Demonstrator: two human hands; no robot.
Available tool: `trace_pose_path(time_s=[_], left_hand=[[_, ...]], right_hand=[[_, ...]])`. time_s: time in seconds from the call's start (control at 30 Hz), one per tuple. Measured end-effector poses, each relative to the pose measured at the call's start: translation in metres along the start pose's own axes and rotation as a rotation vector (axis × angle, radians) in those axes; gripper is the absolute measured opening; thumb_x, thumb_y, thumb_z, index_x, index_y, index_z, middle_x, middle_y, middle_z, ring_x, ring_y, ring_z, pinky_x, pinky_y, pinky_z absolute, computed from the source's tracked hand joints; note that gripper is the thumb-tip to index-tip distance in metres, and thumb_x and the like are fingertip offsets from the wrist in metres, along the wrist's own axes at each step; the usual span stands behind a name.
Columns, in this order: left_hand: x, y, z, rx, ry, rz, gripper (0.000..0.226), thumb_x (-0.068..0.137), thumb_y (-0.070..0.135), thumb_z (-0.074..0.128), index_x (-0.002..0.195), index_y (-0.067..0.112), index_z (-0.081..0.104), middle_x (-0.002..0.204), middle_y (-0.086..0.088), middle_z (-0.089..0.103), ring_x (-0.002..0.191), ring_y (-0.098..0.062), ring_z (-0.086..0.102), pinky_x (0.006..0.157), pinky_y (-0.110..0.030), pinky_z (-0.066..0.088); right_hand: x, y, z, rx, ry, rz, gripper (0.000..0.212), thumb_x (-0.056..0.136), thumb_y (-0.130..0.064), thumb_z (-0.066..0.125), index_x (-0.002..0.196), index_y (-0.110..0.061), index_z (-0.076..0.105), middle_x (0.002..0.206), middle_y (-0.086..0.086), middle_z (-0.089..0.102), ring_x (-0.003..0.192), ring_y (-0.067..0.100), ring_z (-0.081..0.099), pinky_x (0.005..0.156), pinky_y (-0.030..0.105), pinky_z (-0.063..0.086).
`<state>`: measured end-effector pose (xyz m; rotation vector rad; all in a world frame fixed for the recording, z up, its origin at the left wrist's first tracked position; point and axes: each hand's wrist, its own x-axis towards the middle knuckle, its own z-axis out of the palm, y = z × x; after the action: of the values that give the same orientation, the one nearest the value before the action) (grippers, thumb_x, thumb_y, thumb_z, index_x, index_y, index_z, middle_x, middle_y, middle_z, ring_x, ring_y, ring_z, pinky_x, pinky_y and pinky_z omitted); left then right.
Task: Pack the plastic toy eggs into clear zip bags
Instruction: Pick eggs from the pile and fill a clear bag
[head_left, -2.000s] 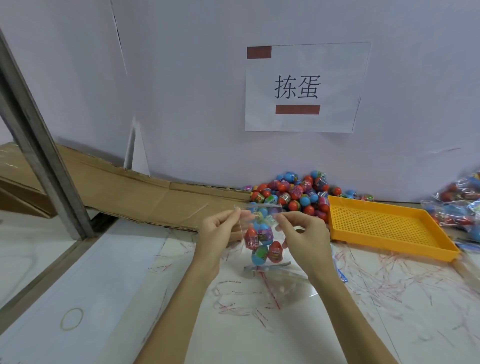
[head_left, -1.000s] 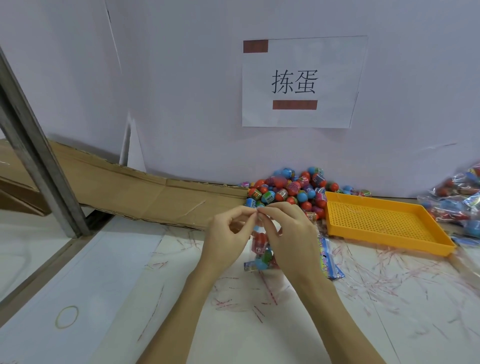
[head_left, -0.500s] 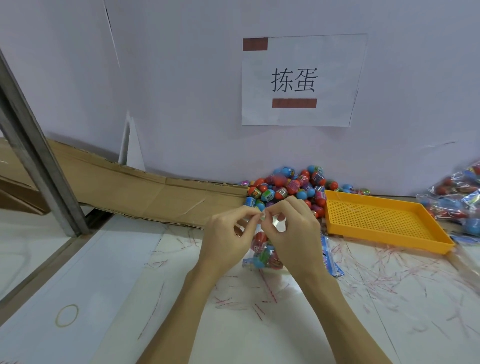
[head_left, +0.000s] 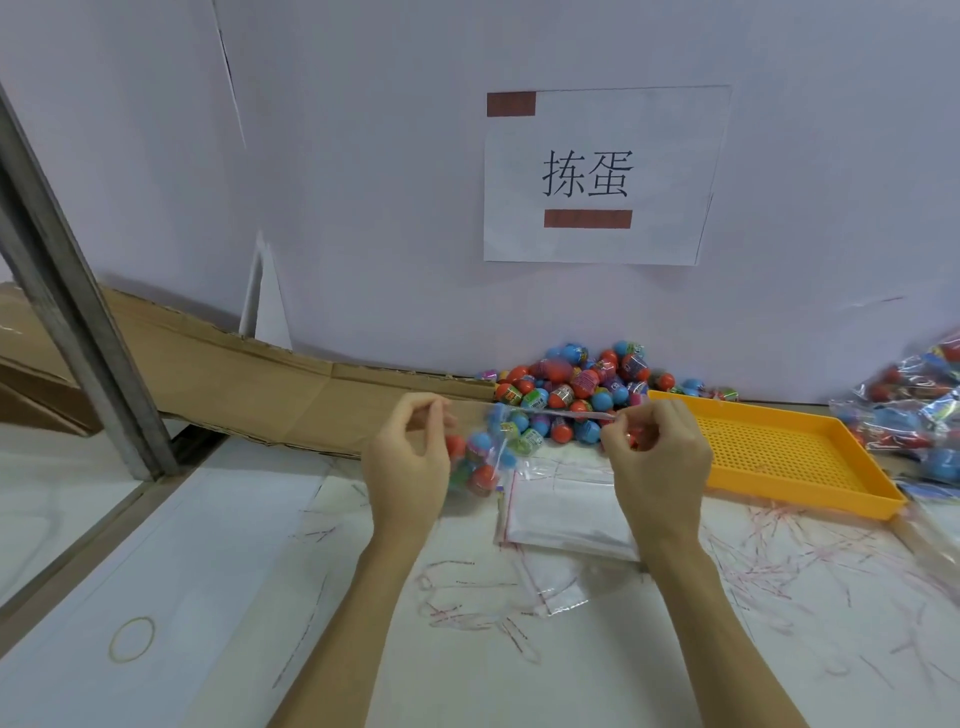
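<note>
A clear zip bag (head_left: 480, 457) with several red, blue and green toy eggs in it hangs above the table between my hands. My left hand (head_left: 410, 457) pinches its left end, where the eggs bunch up. The bag's thin top edge (head_left: 561, 413) stretches rightward to my right hand (head_left: 657, 457), which pinches the other end. A loose pile of toy eggs (head_left: 571, 382) lies against the back wall just behind the bag. A flat stack of empty clear bags (head_left: 563, 514) rests on the table below my right hand.
A yellow perforated tray (head_left: 779, 452) sits to the right of the pile. Filled bags of eggs (head_left: 914, 410) are heaped at the far right. Cardboard (head_left: 234, 384) lines the back left beside a metal post (head_left: 67, 291). A rubber band (head_left: 131, 639) lies front left.
My hands were pinched together at the bag's top; now they have drawn apart, stretching the top edge. The eggs have shifted left, and the stack of empty bags shows.
</note>
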<state>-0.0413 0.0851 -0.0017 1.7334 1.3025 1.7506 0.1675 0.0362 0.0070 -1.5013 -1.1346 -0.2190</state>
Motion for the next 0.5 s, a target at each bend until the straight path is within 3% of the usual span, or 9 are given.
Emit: trace_pose_path(time_s=[0.1, 0.17, 0.3, 0.43, 0.5], left_hand=[[0.005, -0.005, -0.003, -0.004, 0.123, -0.070, 0.010, 0.104, 0.011, 0.056, 0.104, 0.011, 0.066, 0.086, 0.009, 0.065, 0.082, -0.007, 0.065, 0.072, -0.016, 0.053], [0.007, -0.007, -0.005, -0.009, 0.146, -0.100, 0.010, 0.105, 0.012, 0.055, 0.105, 0.013, 0.065, 0.087, 0.011, 0.064, 0.083, -0.006, 0.064, 0.073, -0.020, 0.053], [0.005, -0.005, -0.002, -0.015, 0.118, -0.130, 0.010, 0.104, 0.013, 0.057, 0.103, 0.016, 0.066, 0.088, 0.012, 0.066, 0.084, -0.004, 0.065, 0.073, -0.020, 0.054], [0.004, -0.007, 0.000, -0.025, 0.047, -0.159, 0.010, 0.102, 0.012, 0.060, 0.098, 0.019, 0.067, 0.088, 0.007, 0.070, 0.084, -0.009, 0.068, 0.069, -0.013, 0.053], [0.004, -0.007, 0.001, -0.050, 0.023, -0.191, 0.012, 0.102, 0.012, 0.062, 0.096, 0.020, 0.067, 0.088, 0.004, 0.071, 0.084, -0.011, 0.069, 0.067, -0.009, 0.053]], right_hand=[[-0.002, 0.006, 0.004, -0.048, -0.067, 0.031, 0.018, 0.085, -0.001, 0.074, 0.078, -0.012, 0.062, 0.077, 0.001, 0.057, 0.070, 0.018, 0.053, 0.064, 0.019, 0.040], [-0.003, 0.010, 0.008, -0.086, -0.220, 0.034, 0.011, 0.088, -0.003, 0.073, 0.082, -0.011, 0.070, 0.078, 0.000, 0.063, 0.072, 0.015, 0.058, 0.065, 0.020, 0.045], [-0.009, 0.015, 0.016, -0.242, -0.574, 0.039, 0.010, 0.091, -0.007, 0.070, 0.087, -0.006, 0.079, 0.083, 0.005, 0.075, 0.080, 0.020, 0.066, 0.077, 0.036, 0.056], [-0.008, 0.014, 0.014, -0.302, -0.569, 0.143, 0.020, 0.091, -0.031, 0.075, 0.083, -0.014, 0.075, 0.073, -0.004, 0.068, 0.065, 0.009, 0.058, 0.060, 0.020, 0.044], [-0.006, 0.015, 0.013, -0.355, -0.565, 0.173, 0.030, 0.094, -0.038, 0.071, 0.076, -0.014, 0.070, 0.066, -0.004, 0.063, 0.062, 0.011, 0.056, 0.058, 0.023, 0.043]])
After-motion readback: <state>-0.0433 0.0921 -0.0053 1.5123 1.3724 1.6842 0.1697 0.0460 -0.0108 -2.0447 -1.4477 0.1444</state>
